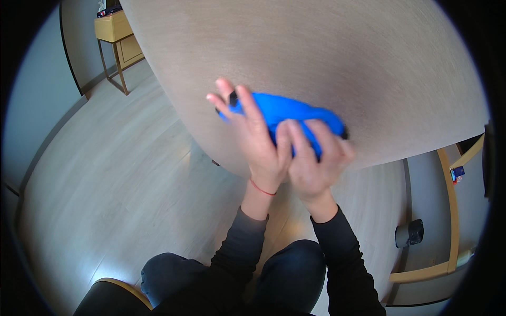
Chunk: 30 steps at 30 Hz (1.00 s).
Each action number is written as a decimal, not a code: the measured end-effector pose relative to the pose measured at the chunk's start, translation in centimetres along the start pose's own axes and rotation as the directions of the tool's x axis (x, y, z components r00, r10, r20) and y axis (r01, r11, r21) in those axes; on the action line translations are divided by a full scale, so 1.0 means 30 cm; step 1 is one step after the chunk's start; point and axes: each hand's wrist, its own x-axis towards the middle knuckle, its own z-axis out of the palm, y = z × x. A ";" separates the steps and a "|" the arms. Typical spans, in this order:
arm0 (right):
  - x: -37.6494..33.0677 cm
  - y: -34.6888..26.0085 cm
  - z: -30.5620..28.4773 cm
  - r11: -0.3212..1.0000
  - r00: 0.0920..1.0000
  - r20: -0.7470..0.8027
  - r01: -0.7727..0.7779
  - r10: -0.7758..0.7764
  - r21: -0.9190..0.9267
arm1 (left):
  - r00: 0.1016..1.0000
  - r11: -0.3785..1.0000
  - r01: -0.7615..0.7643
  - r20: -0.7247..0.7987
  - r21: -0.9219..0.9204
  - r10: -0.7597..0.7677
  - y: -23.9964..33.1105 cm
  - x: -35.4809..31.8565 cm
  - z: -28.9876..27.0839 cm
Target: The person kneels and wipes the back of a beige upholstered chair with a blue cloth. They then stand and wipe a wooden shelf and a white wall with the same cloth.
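Observation:
A blue bundle that looks like soft fabric, with black bits at both ends (287, 108), is held in front of me over a large beige-grey surface (295, 47). My left hand (255, 134) has its fingers stretched across the bundle's left end, the thumb on its near side; a red string circles that wrist. On the nearer right part, my right hand (319, 160) grips the bundle with bent fingers. Motion blurs both hands, and their palms hide some of the blue material. Whether the bundle rests on the surface, I cannot tell.
Beyond the surface, a small wooden table on thin legs (113, 27) stands at the far left. A dark bin (403, 235) and a wooden frame (451, 221) are on the right. A dark, rounded seat edge (124, 287) shows at lower left, beside my knees.

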 end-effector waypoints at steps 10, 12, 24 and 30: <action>-0.151 -0.107 0.088 0.965 0.964 0.254 0.006 -0.075 0.262 | 0.941 0.943 0.332 -0.067 -0.019 -0.332 -0.137 -0.178 -0.037; -0.084 -0.094 0.081 0.973 0.994 0.105 0.002 -0.027 0.229 | 0.960 0.961 0.276 -0.044 -0.028 -0.277 -0.111 -0.110 -0.030; -0.060 -0.212 0.244 0.930 0.931 0.329 0.027 -0.157 0.366 | 0.921 0.912 0.389 -0.067 0.128 -0.383 -0.310 -0.101 -0.084; -0.188 -0.221 0.255 0.880 0.904 0.381 -0.010 -0.194 0.474 | 0.834 0.836 0.549 -0.062 0.006 -0.548 -0.299 -0.263 -0.080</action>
